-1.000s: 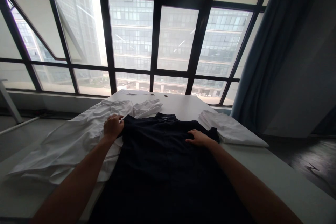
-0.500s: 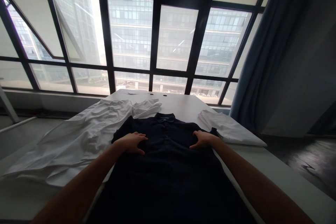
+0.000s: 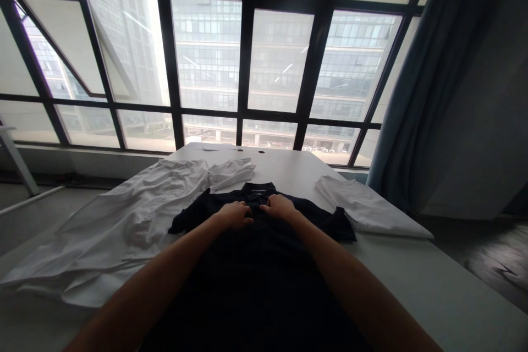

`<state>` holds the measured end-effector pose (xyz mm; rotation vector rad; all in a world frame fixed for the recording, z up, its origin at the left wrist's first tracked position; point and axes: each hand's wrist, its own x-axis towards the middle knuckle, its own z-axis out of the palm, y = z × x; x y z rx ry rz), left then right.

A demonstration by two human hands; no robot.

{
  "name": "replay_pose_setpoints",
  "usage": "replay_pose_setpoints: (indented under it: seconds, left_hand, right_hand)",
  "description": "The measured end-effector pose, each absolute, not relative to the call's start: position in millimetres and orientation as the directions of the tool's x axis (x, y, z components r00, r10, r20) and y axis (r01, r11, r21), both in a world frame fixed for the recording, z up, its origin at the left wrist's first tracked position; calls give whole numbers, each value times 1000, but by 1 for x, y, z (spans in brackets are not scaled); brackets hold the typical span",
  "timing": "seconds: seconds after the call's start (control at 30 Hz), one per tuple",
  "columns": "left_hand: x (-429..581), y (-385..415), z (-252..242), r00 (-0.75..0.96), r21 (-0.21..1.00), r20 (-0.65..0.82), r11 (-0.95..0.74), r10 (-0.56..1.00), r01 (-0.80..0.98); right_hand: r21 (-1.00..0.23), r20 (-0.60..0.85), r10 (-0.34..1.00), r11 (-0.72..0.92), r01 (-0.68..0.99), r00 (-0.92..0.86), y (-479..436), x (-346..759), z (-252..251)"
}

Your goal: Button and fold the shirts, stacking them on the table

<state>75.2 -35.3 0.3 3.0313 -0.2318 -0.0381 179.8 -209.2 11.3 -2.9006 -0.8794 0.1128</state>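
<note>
A dark navy polo shirt (image 3: 264, 264) lies flat on the white table (image 3: 412, 275), collar toward the window and both short sleeves spread out. My left hand (image 3: 235, 214) and my right hand (image 3: 280, 207) rest side by side on the shirt's chest just below the collar. Their fingers are curled and pressed onto the fabric near the button placket. Whether they pinch the cloth or a button is too dark to make out.
A crumpled white shirt (image 3: 119, 225) sprawls over the table's left side. A folded white garment (image 3: 367, 206) lies at the right. Beyond the table's far edge is a large black-framed window (image 3: 247, 66). A dark curtain (image 3: 416, 99) hangs at the right.
Both hands have moved inward from the shirt's shoulders to meet at the middle of the chest under the collar. The left sleeve now lies spread out.
</note>
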Motion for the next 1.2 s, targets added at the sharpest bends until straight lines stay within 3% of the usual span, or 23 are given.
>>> replay_pose_setpoints:
  seconds: [0.1, 0.37, 0.5, 0.73, 0.93, 1.2]
  left_hand:
    - [99, -44, -9, 992, 82, 56, -990, -113, -117]
    - [134, -55, -13, 993, 216, 114, -976, 6, -19]
    - [142, -62, -15, 995, 327, 81, -944, 61, 31]
    - [152, -62, -20, 986, 493, -35, -856, 161, 157]
    - [153, -64, -29, 961, 809, -124, -535, 249, 243]
    - [151, -60, -43, 963, 950, -111, -259, 246, 175]
  right_hand:
    - [-107, -39, 555, -829, 549, 831, -188, 178, 6]
    - [-173, -58, 528, -841, 513, 847, -178, 190, -2]
    - [-303, -28, 538, -808, 505, 843, -190, 198, -7]
    - [-652, -94, 577, -651, 388, 811, -203, 218, -19]
    - [-798, -14, 552, -508, 323, 834, -207, 209, -39]
    - [-882, 174, 558, -278, 380, 812, -209, 212, -61]
